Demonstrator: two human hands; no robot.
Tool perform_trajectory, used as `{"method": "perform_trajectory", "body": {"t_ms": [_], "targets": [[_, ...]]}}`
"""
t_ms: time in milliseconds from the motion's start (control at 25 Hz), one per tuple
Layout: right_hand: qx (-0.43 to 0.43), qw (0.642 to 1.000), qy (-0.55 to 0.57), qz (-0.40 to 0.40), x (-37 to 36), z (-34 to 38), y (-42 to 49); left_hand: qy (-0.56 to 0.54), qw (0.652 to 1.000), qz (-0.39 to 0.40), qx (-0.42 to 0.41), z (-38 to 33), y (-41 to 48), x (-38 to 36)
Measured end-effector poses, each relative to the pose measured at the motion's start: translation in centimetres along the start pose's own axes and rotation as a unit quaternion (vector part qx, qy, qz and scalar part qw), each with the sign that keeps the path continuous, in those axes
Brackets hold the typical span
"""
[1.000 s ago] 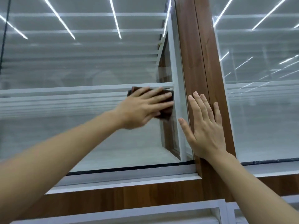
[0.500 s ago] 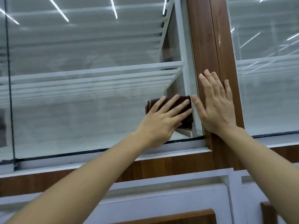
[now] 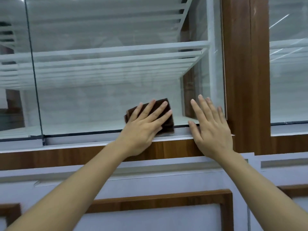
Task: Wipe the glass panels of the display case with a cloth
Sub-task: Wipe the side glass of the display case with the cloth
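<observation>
Both grips spread flat: left hand [image 3: 143,129] presses brown cloth [image 3: 168,124] low on the glass panel [image 3: 100,100], right hand [image 3: 211,129] just beside it.

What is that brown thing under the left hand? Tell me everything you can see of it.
A dark brown cloth, folded into a rectangular pad, soft-looking, layers showing at its left edge. It lies flat, slightly tilted, low against the glass, its bottom edge at the white sill. The left hand presses it with straight, spread fingers, covering most of it.
</observation>
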State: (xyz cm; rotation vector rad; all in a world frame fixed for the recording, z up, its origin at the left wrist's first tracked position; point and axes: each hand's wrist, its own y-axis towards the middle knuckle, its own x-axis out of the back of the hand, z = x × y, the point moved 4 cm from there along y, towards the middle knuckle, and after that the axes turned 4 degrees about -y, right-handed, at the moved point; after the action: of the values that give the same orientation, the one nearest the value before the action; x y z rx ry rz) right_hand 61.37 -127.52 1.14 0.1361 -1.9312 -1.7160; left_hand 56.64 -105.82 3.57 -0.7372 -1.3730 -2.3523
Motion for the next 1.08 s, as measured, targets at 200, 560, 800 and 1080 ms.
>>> {"method": "perform_trajectory", "body": {"t_ms": [200, 560, 800, 1080], "targets": [[-0.024, 0.999, 0.004, 0.035, 0.0, 0.2, 0.1, -0.01, 1.0, -0.006, 0.029, 1.0, -1.1, -0.2], [0.03, 0.998, 0.024, 0.042, -1.4, 11.0, 3.1, -0.134, 0.928, -0.107, 0.33, 10.8, -8.6, 3.6], [0.018, 0.999, -0.002, 0.03, -2.5, 10.9, 2.8, -0.076, 0.977, -0.074, 0.187, 6.2, -4.4, 2.0], [0.014, 1.0, -0.009, 0.021, -2.6, 11.1, 2.9, -0.112, 0.924, -0.19, 0.311, 12.5, -8.8, 3.1]]}}
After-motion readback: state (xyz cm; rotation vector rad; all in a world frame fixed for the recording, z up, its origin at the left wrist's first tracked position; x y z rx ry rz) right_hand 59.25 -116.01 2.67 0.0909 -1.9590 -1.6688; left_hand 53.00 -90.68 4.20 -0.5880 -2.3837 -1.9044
